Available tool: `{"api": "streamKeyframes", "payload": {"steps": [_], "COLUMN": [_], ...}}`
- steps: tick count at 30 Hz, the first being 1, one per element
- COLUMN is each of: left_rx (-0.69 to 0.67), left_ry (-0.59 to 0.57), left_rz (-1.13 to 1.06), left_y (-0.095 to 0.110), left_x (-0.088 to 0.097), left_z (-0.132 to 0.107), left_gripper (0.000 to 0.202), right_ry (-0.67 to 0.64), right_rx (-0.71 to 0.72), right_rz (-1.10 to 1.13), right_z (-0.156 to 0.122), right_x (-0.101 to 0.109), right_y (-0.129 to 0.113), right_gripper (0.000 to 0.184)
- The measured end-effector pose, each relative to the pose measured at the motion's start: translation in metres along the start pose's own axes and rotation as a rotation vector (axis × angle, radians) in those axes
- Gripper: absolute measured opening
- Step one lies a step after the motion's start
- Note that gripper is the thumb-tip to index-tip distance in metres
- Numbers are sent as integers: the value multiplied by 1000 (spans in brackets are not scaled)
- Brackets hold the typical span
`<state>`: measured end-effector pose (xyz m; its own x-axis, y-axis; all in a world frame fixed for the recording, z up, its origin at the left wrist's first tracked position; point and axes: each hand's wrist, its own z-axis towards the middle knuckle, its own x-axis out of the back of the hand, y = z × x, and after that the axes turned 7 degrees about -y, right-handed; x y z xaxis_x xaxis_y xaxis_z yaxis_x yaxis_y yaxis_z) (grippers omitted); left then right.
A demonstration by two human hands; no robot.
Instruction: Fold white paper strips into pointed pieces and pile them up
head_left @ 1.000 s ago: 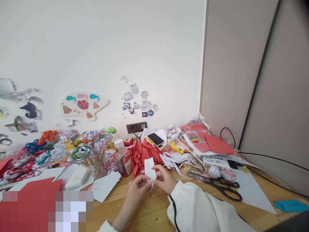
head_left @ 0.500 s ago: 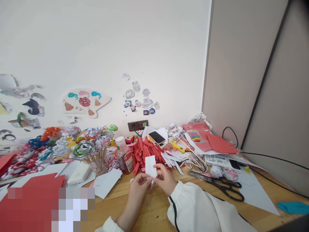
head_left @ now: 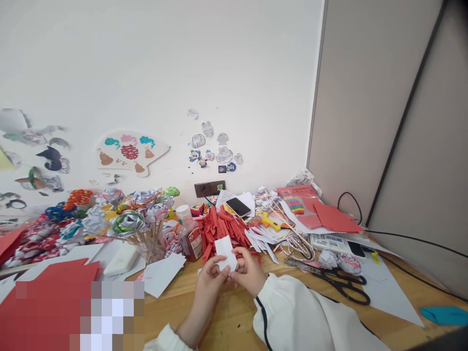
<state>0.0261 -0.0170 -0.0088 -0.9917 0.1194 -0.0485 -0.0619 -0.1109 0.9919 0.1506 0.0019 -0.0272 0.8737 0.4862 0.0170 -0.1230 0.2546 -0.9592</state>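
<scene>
A small creased piece of white paper [head_left: 225, 249] is held upright over the wooden table between both hands. My left hand [head_left: 212, 279] pinches its lower left edge between thumb and fingers. On the other side, my right hand [head_left: 249, 271] grips the lower right edge, with both thumbs close together at the bottom. The fingers cover the paper's lower end. Just behind it lies a heap of folded red paper strips [head_left: 223, 224], and folded white strips [head_left: 261, 239] lie to its right.
Black-handled scissors [head_left: 340, 282] lie at right beside crumpled paper balls [head_left: 329, 259]. A phone [head_left: 238, 207] rests behind the red strips, near a yellow glue gun [head_left: 269, 221]. To the left stand a bottle [head_left: 188, 234] and paper flowers [head_left: 127, 222]. Red sheets [head_left: 54, 302] lie front left.
The white paper has tilted to the left and its lower end now looks narrowed between the fingers. My left fingers have moved up slightly along its edge.
</scene>
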Motion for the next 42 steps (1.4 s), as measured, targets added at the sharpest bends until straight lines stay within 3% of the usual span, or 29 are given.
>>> {"api": "streamKeyframes", "payload": {"steps": [3, 6, 10, 13, 15, 19, 23, 26, 28, 30, 34, 42], "left_rx": [17, -40, -240, -391, -383, -197, -61, 53, 129, 157, 153, 182], "left_ry": [-10, 108, 225, 77, -39, -52, -228, -221, -169, -119, -64, -63], "left_rz": [-64, -10, 340, 696, 772, 715, 524, 310, 190, 92, -7, -42], "left_y": [3, 7, 19, 25, 24, 16, 7, 0, -4, -7, -8, -1], "left_x": [2, 10, 21, 24, 23, 17, 12, 10, 11, 13, 18, 16], "left_z": [1, 5, 9, 6, 3, 1, 1, 2, 4, 6, 9, 6], "left_gripper": [47, 56, 54, 34, 25, 27, 14, 20, 22, 24, 26, 30], "right_ry": [-47, -108, -272, -391, -372, -119, 65, 168, 134, 0, -236, -217], "right_rx": [-5, -39, -121, -178, -154, 9, 83, 158, 219, 292, 459, 506], "right_rz": [50, 22, -22, -31, -49, -160, -247, -499, -715, -869, -1008, -1047], "right_z": [0, -1, -3, -4, -5, -1, 4, 2, -2, -6, -6, -4], "right_x": [1, 6, 15, 22, 27, 38, 47, 47, 43, 38, 30, 30], "right_y": [-4, -8, -11, -16, -20, -26, -25, -23, -24, -23, -21, -21], "right_gripper": [45, 50, 61, 63, 59, 44, 32, 26, 23, 22, 21, 22]}}
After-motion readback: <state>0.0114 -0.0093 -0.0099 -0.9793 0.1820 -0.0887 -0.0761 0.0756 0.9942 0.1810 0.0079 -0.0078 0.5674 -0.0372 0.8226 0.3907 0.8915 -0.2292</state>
